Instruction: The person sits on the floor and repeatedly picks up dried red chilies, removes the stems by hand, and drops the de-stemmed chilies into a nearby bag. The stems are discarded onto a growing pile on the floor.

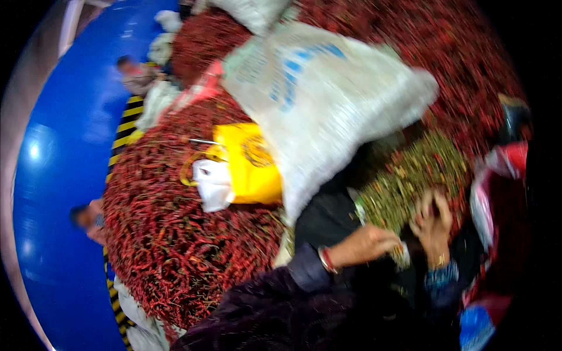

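Close before me lies a heap of green chili stems (395, 188) with some red bits among them. My left hand (369, 246), with a bracelet at the wrist, is at the near edge of this heap. Its fingers are bent together, and blur hides whether anything is between them. My right hand (432, 221) is over the heap's right side, fingers spread and curled; whether it holds anything does not show. A big pile of dried red chilies (189, 245) lies to the left. A white woven sack (333, 96) with blue print stretches beyond the stems.
A yellow bag (250, 162) and a white cloth or bag (213, 184) lie on the left pile. More red chilies (439, 39) spread at the back right. Two people (138, 77) are near a black-and-yellow striped edge (127, 118) beside a blue floor (66, 166).
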Available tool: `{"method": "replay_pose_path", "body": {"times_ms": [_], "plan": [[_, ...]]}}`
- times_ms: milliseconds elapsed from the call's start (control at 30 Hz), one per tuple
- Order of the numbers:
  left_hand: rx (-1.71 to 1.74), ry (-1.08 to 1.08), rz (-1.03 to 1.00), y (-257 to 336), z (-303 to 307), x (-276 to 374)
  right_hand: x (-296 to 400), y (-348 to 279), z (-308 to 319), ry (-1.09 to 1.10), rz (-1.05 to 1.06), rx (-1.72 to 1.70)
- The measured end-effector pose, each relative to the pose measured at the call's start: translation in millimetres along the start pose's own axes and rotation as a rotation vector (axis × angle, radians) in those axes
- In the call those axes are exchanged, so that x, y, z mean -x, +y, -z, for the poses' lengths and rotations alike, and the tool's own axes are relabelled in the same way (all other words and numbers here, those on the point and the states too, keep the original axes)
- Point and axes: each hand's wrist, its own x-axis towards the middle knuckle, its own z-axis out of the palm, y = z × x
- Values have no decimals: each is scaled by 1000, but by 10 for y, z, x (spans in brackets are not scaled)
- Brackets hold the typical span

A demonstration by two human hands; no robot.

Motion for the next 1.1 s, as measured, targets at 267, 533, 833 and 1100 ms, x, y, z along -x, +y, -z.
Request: {"method": "replay_pose_path", "body": {"times_ms": [267, 533, 833, 1100], "plan": [[-10, 461, 334, -159, 266, -273, -221, -230, 43, -195, 145, -121], [-288, 623, 308, -525, 589, -980, -280, 66, 357, -195, -19, -399], [-278, 538, 203, -794, 362, -1118, -267, 169, 294, -236, -98, -143], [461, 427, 291, -195, 324, -594, -281, 131, 323, -101, 69, -143]]}}
